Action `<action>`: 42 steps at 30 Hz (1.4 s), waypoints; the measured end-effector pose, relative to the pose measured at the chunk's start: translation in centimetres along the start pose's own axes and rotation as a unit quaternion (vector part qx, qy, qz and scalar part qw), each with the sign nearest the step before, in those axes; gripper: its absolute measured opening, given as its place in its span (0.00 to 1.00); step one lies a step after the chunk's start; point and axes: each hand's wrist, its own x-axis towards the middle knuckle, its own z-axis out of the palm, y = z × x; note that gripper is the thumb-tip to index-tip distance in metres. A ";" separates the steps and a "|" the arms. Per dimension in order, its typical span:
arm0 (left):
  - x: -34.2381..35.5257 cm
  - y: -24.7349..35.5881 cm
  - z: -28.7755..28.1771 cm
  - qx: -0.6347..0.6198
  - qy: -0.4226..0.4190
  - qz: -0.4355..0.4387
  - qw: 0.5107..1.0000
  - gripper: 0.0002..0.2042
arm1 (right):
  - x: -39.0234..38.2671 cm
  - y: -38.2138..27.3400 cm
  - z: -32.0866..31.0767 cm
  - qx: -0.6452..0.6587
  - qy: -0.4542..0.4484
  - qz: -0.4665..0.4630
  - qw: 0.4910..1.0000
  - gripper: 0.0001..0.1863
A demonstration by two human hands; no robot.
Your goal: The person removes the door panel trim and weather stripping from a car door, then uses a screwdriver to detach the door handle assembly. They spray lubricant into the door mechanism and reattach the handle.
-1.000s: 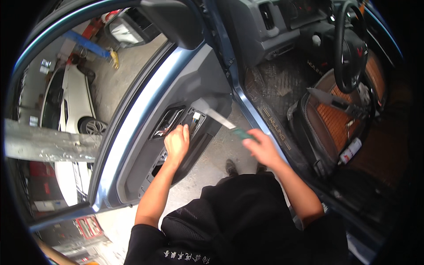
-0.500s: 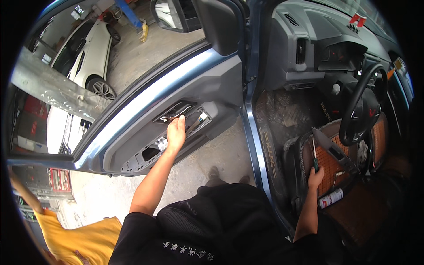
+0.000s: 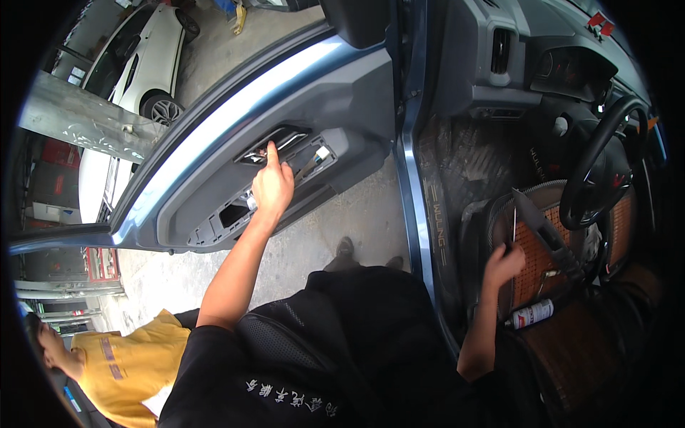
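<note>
My left hand [image 3: 272, 183] is open on the door panel [image 3: 349, 100], index finger stretched onto the chrome inner handle [image 3: 278, 143], other fingers loosely bent. Below the handle, an opened recess [image 3: 235, 214] shows a white connector [image 3: 322, 152]. My right hand [image 3: 504, 262] is blurred at the dark handle of a thin, pale-bladed tool [image 3: 514, 225] on or over the driver's seat [image 3: 528, 267]; its grip is unclear. A long dark trim piece [image 3: 542, 228] lies on that seat, with a white spray can [image 3: 528, 314] near my wrist.
The blue door frame [image 3: 409, 207] separates me from the cabin with its steering wheel [image 3: 571, 192]. Outside stand a metal post [image 3: 85, 118] and a white car [image 3: 132, 60]. A person in yellow [image 3: 125, 364] is at the lower left, behind my left arm.
My right hand has carried the tool from beside the door to the seat. My left index finger has straightened on the handle. The person in yellow has come into view.
</note>
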 end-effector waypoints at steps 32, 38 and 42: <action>1.1 -4.0 0.3 0.167 0.033 0.157 0.973 0.25 | 3.0 -48.5 1.3 0.509 -0.260 -0.294 0.766 0.11; 1.3 -3.0 -0.8 0.199 -0.010 0.137 0.970 0.25 | 2.9 -48.4 1.8 0.488 -0.253 -0.312 0.775 0.12; 1.2 -3.1 -1.4 0.216 -0.024 0.139 0.966 0.25 | 2.2 -48.3 1.2 0.477 -0.245 -0.314 0.784 0.12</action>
